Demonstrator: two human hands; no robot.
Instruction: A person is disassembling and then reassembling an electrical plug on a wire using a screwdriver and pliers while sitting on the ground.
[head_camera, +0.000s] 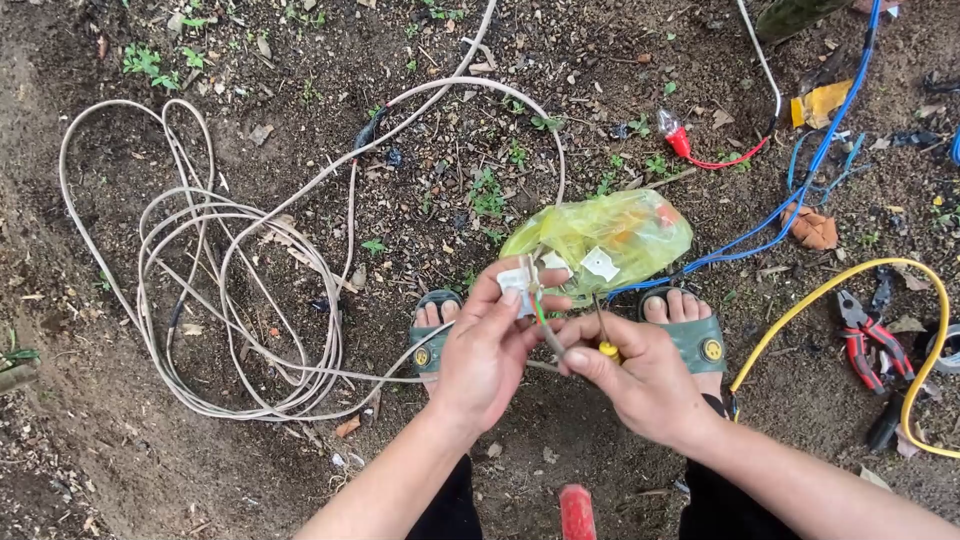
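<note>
My left hand (487, 350) pinches a small white electrical fitting (516, 279) between thumb and fingers, with thin green and white wire ends (538, 310) sticking out of it. My right hand (640, 378) grips a yellow-handled screwdriver (606, 349), whose shaft points up toward the fitting. Both hands are held close together above bare soil, between my two feet in green sandals (698, 336). A long whitish cable (240, 300) runs from the hands to a loose coil on the left.
A yellow-green plastic bag (605, 235) lies just beyond the hands. Red-handled pliers (868, 340), a yellow cable (830, 290), blue wire (800, 190), and a red lamp holder with a bulb (675, 138) lie to the right. A red object (577, 512) sits at the bottom edge.
</note>
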